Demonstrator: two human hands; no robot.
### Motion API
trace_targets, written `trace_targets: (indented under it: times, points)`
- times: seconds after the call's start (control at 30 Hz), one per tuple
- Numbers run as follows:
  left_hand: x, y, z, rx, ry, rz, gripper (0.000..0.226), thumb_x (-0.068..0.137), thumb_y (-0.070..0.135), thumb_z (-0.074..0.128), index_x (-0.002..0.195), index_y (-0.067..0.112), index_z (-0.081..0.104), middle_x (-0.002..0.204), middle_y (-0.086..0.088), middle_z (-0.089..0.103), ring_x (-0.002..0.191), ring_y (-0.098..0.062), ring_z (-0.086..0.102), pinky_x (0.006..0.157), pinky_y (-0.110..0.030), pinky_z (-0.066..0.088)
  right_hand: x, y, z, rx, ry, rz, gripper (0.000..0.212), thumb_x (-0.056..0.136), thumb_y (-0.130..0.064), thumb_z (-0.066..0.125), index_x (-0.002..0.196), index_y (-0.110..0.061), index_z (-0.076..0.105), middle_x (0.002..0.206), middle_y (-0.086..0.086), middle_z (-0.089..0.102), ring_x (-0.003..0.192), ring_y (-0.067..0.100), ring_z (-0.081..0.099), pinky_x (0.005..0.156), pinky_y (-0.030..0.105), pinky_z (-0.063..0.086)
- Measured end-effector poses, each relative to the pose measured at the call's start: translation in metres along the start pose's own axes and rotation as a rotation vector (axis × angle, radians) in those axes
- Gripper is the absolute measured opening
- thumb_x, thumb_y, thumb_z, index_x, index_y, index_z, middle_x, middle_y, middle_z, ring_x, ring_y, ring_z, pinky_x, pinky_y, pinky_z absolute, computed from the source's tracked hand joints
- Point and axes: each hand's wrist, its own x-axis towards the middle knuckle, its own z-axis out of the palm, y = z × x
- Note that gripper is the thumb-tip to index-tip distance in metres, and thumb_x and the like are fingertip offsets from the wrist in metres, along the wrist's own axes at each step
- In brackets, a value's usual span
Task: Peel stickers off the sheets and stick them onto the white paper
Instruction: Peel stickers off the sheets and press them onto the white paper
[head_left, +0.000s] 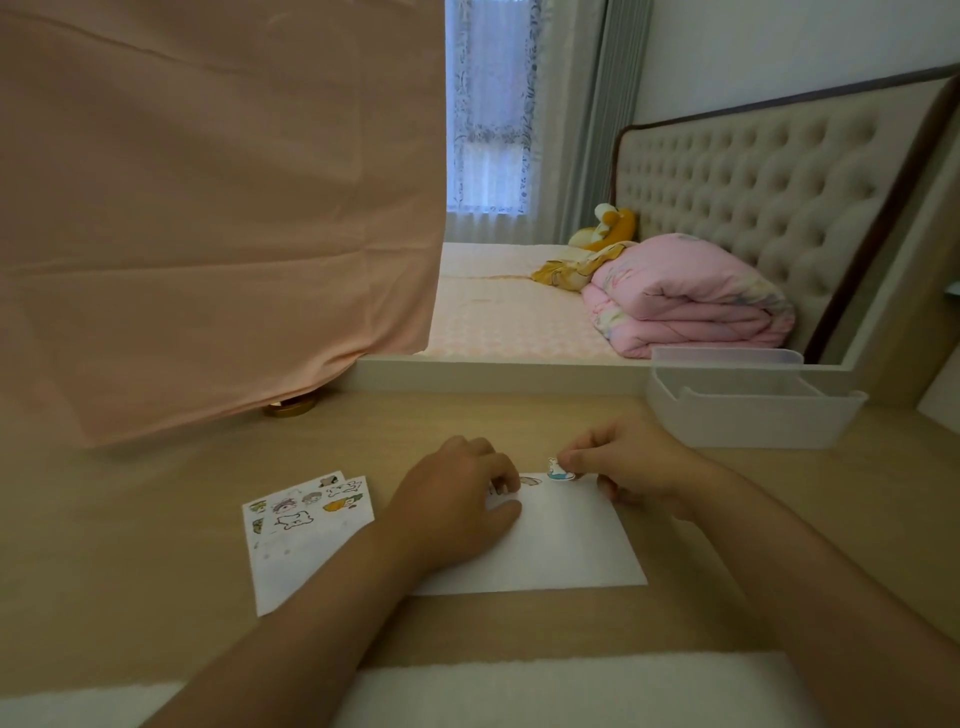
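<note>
A white paper (561, 545) lies on the wooden desk in front of me. My left hand (457, 499) rests on its far left part, fingers curled down on the sheet. My right hand (628, 467) pinches a small blue and white sticker (558, 470) at the paper's far edge. Another small sticker (531, 481) sits on the paper between my hands. Two overlapping sticker sheets (306, 525) with cartoon figures lie to the left of the paper.
A translucent plastic bin (753, 410) stands at the back right of the desk (156, 519). A pink cloth (208, 208) hangs over the back left, with a gold base (291, 408) under it. A white foam strip (519, 686) runs along the near edge.
</note>
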Motion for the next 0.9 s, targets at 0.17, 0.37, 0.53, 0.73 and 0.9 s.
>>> trace_targets:
  times: [0.17, 0.37, 0.53, 0.73, 0.9]
  points:
    - [0.000, -0.002, 0.005, 0.035, 0.021, 0.037, 0.026, 0.093, 0.045, 0.057, 0.115, 0.035, 0.064, 0.113, 0.014, 0.056, 0.104, -0.008, 0.044, 0.083, -0.027, 0.039, 0.004, -0.001, 0.003, -0.083, -0.019, 0.058, 0.007, 0.088, -0.020, 0.076, 0.086, -0.013, 0.077, 0.041, -0.011, 0.055, 0.038, 0.007, 0.037, 0.038, 0.017, 0.029]
    - [-0.001, -0.002, 0.009, 0.077, 0.030, 0.062, 0.029, 0.095, 0.045, 0.053, 0.121, 0.037, 0.062, 0.115, 0.013, 0.055, 0.101, -0.009, 0.042, 0.077, -0.027, 0.030, 0.007, 0.002, 0.009, -0.126, 0.021, 0.025, 0.010, 0.088, -0.015, 0.076, 0.089, -0.005, 0.078, 0.046, -0.012, 0.059, 0.034, -0.004, 0.047, 0.037, 0.011, 0.036]
    - [0.000, -0.002, 0.009, 0.089, 0.031, 0.079, 0.029, 0.096, 0.044, 0.052, 0.122, 0.036, 0.062, 0.115, 0.013, 0.055, 0.099, -0.008, 0.041, 0.077, -0.027, 0.030, 0.013, 0.006, 0.012, -0.196, 0.046, -0.004, 0.009, 0.084, -0.017, 0.078, 0.079, -0.010, 0.078, 0.059, -0.013, 0.068, 0.061, 0.003, 0.063, 0.058, 0.020, 0.051]
    - [0.000, 0.000, 0.010, 0.116, 0.017, 0.098, 0.032, 0.096, 0.042, 0.049, 0.125, 0.034, 0.059, 0.117, 0.010, 0.054, 0.099, -0.009, 0.039, 0.080, -0.027, 0.030, 0.018, 0.008, 0.019, -0.398, 0.114, -0.036, 0.011, 0.078, -0.027, 0.076, 0.067, -0.028, 0.077, 0.075, -0.014, 0.071, 0.081, 0.007, 0.067, 0.079, 0.036, 0.060]
    - [0.000, 0.004, 0.012, 0.103, -0.006, 0.156, 0.039, 0.095, 0.030, 0.047, 0.133, 0.031, 0.054, 0.123, 0.008, 0.053, 0.109, -0.013, 0.042, 0.091, -0.031, 0.038, 0.016, 0.009, 0.020, -0.459, 0.115, -0.053, 0.010, 0.079, -0.034, 0.077, 0.070, -0.030, 0.075, 0.079, -0.014, 0.072, 0.083, 0.006, 0.066, 0.082, 0.038, 0.060]
